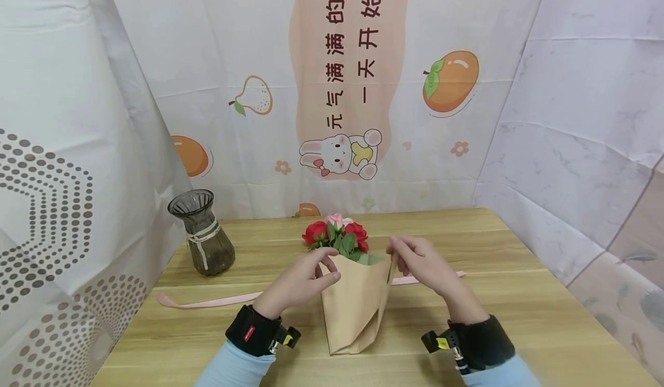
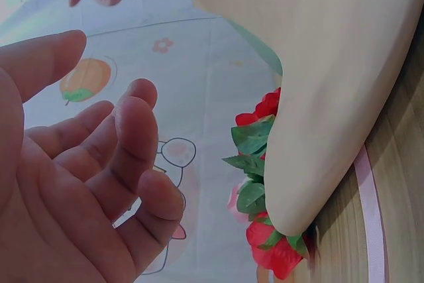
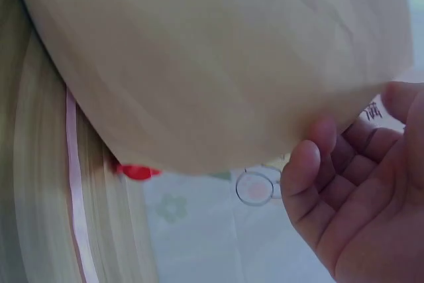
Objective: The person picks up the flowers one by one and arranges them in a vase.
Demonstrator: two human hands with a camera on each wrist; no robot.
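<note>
The step now looks like wrapping brown paper (image 1: 349, 303) around some flowers (image 1: 334, 236). They are on the counter (image 1: 529, 323), with red and pink blooms poking out of the paper's wide top. The right hand (image 1: 419, 262) pinches one edge of the paper; the left hand (image 1: 303, 276) is half open near the other edge, holding nothing. Next, the loose side probably needs a gentle, snug pull. The paper looks smooth, a bit stiff, and pale green inside. A thin pink ribbon (image 1: 218, 302) lies behind it
</note>
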